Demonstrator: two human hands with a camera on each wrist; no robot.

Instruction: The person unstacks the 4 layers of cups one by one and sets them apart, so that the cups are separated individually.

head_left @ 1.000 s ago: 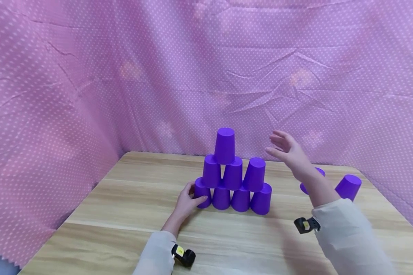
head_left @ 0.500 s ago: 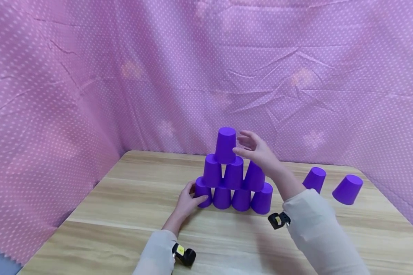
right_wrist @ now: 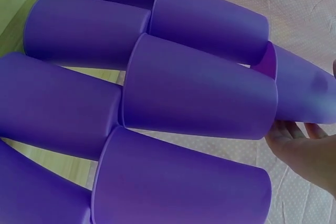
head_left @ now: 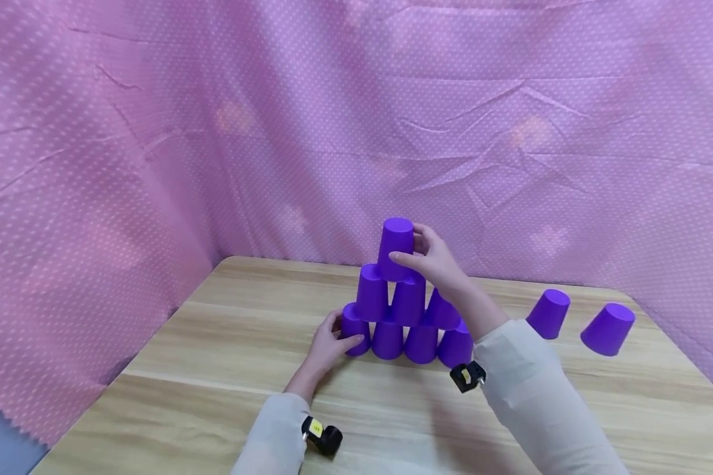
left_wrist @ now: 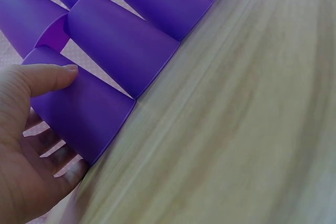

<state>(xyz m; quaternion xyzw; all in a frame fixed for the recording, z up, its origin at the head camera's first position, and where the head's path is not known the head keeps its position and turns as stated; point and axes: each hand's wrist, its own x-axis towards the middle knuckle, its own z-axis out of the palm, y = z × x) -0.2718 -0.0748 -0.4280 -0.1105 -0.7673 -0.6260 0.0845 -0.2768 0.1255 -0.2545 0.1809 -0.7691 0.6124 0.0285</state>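
Note:
Upside-down purple plastic cups stand stacked in a pyramid, several along the bottom, three in the middle row and one on top. My left hand [head_left: 325,343] holds the leftmost bottom cup [head_left: 355,328], thumb on its front and fingers round its outer side; the left wrist view shows the thumb [left_wrist: 55,77] on the cup wall. My right hand [head_left: 436,260] grips the top cup [head_left: 395,247] from the right, with the thumb in front and fingers behind. That cup rests over the left and centre middle-row cups [head_left: 408,302]. My right forearm partly hides the right middle-row cup [head_left: 441,311].
Two more upside-down purple cups, one nearer [head_left: 549,315] and one farther right [head_left: 608,329], stand on the wooden table [head_left: 184,376]. A pink dotted cloth [head_left: 309,132] hangs behind and at the sides. Black wrist cameras [head_left: 323,437] sit on both sleeves.
My right hand has moved left from the pyramid's right side and taken hold of the top cup. My left hand has stayed on the bottom-left cup. The view has shifted slightly.

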